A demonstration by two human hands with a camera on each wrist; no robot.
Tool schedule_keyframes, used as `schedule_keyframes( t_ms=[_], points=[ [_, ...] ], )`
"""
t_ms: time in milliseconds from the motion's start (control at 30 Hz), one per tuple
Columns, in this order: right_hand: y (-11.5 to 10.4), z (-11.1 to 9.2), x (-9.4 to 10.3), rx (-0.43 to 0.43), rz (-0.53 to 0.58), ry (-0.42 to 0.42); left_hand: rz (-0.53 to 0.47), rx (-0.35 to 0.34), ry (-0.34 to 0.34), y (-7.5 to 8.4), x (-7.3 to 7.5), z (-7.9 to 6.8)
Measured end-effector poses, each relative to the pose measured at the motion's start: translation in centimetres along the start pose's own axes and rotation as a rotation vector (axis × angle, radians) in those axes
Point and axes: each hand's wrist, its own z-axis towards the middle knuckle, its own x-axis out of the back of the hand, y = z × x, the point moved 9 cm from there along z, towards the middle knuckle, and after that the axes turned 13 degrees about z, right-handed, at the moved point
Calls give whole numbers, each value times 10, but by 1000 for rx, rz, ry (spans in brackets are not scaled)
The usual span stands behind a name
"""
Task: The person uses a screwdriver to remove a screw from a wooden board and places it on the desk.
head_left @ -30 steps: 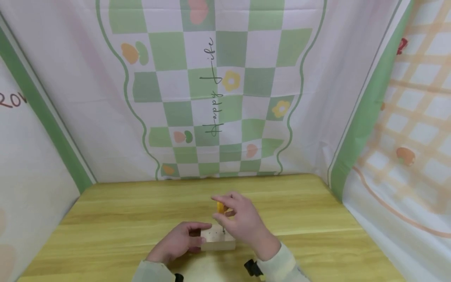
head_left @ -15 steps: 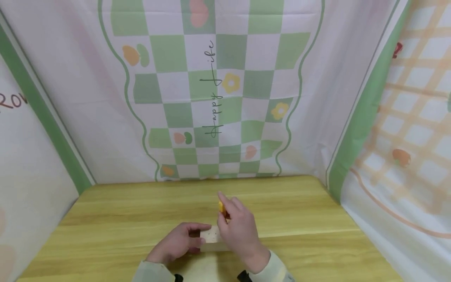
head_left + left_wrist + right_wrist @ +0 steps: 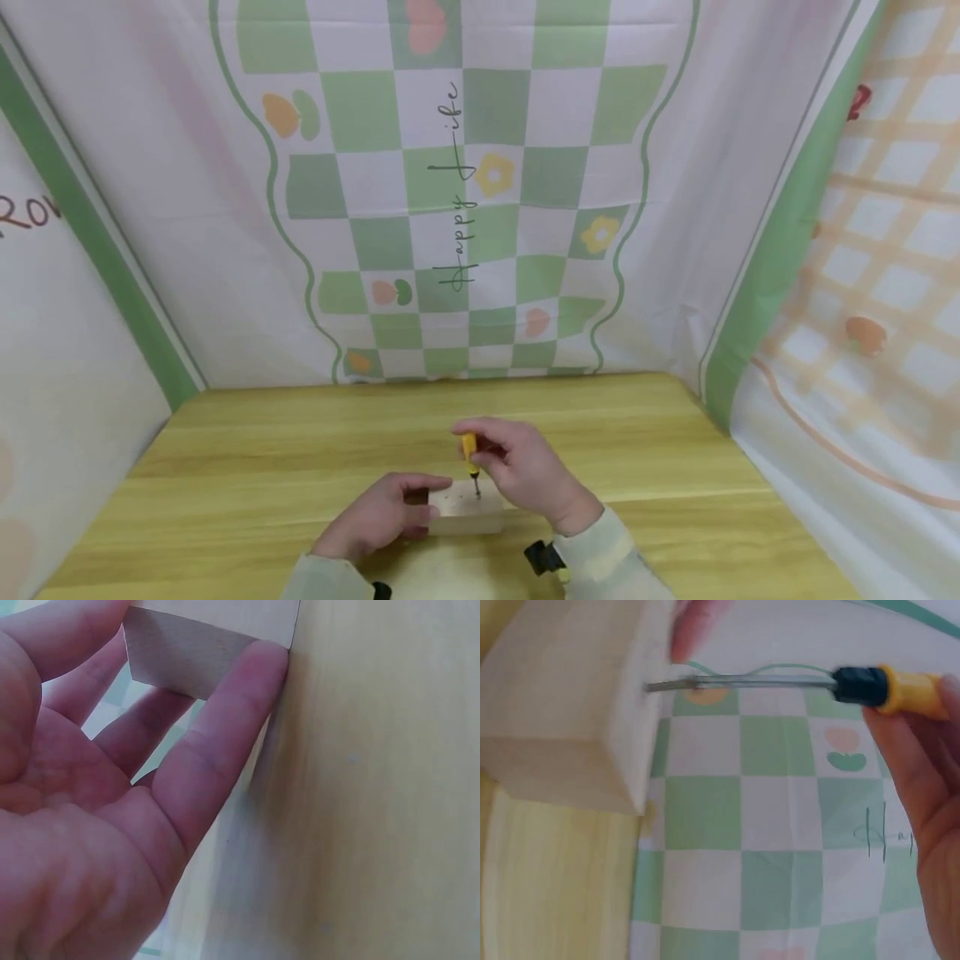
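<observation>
A pale wooden block (image 3: pixel 467 524) with a row of small holes in its upper face sits on the table near the front. My left hand (image 3: pixel 378 512) grips its left end, fingers along the far and near sides; the left wrist view shows a fingertip at the edge of the wooden block (image 3: pixel 184 656). Above the block's right part, my right hand (image 3: pixel 528 471) pinches the yellow handle of a screwdriver (image 3: pixel 470 454). The shank of the screwdriver (image 3: pixel 769 681) points down, its tip at the head of a screw (image 3: pixel 666 685) standing partly out of the block.
The wood-grain table (image 3: pixel 247 450) spreads around both hands. Behind it hangs a green-and-white checked cloth (image 3: pixel 495 233), with more cloth (image 3: pixel 862 275) along the right side. A dark strap-like piece (image 3: pixel 542 557) is at the right wrist.
My right hand swung round over the screwdriver, covering part of the block half a second ago, then turned back to the right, so shank and screw show again. The left hand and block stayed put.
</observation>
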Motion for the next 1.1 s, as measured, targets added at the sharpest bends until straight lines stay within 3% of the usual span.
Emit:
schedule_keyframes(
  t_ms=[100, 167, 333, 567, 700, 833, 967, 1100],
  points=[
    [-7, -3, -3, 57, -113, 81, 2, -7, -1, 0, 0, 0],
    [-13, -5, -5, 88, -246, 156, -3, -7, -2, -1, 0, 0],
    [-26, -9, -9, 104, -510, 320, -14, 0, -4, -4, -1, 0],
    [-38, -9, -13, 150, -602, 418, 9, -12, 7, -4, -1, 2],
    [-37, -8, -13, 154, -547, 364, 16, -20, 2, -3, -1, 2],
    [-26, -6, -9, 141, -361, 171, 19, -20, -6, -2, -2, 2],
    [-8, -5, 0, 44, -107, -6, 23, -4, -10, -3, -2, 2],
    [4, -6, 8, -81, 16, -28, 31, 13, -6, -3, 0, 1]
  ],
)
